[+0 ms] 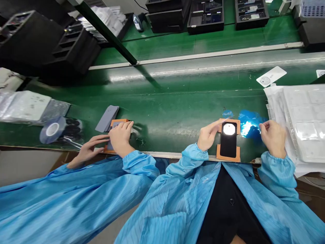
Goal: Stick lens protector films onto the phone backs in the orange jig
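Observation:
A black phone-shaped panel with a bright white disc at its top [228,144] lies in an orange fixture [228,158] at the table's front edge. Beside the fixture's upper left corner is my left hand [207,135], fingertips pressed together; a thin clear edge seems to show near them, but what they hold is unclear. To the right lies crumpled, shiny blue film [250,123]. My right hand [274,137] is closed in a pinch at the film's right side. Whether it grips the film or something else cannot be made out.
A co-worker's hands [120,137] work at another orange fixture on the left, near grey flat pieces [107,118]. A tape roll [52,130] lies farther left. White trays [307,122] stand at right, below a white card [271,76]. Black bins [205,17] line the back shelf.

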`<state>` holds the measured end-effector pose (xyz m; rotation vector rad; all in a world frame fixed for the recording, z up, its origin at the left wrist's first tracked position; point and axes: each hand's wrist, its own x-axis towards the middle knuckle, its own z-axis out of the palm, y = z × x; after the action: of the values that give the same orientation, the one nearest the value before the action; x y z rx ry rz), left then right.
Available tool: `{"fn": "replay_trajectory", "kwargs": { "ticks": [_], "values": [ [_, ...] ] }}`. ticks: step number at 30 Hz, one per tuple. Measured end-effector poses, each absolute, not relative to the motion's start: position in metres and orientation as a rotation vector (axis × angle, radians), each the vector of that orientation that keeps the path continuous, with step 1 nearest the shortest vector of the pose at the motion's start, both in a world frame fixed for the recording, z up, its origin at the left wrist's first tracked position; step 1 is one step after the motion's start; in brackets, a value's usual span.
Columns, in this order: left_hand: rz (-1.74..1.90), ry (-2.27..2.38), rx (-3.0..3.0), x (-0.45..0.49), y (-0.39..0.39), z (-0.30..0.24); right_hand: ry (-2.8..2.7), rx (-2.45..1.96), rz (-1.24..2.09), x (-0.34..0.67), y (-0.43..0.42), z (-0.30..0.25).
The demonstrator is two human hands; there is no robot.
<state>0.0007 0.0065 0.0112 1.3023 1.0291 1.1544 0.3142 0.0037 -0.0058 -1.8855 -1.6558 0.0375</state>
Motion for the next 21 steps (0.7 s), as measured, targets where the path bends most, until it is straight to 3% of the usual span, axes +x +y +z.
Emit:
{"fn": "replay_trajectory", "kwargs": {
  "ticks": [3,7,21],
  "values": [
    [0.925,0.802,1.756,0.003,0.004,0.011,-1.851,-1.668,0.214,0.289,-0.018,0.016],
    [0.787,0.776,1.921,0.005,0.007,-0.002,-2.113,-1.315,0.372,0.255,-0.038,0.019],
    [0.777,0.753,2.123,-0.006,0.005,-0.023,-2.202,-1.274,0.279,0.247,-0.045,0.008]
  ]
}}
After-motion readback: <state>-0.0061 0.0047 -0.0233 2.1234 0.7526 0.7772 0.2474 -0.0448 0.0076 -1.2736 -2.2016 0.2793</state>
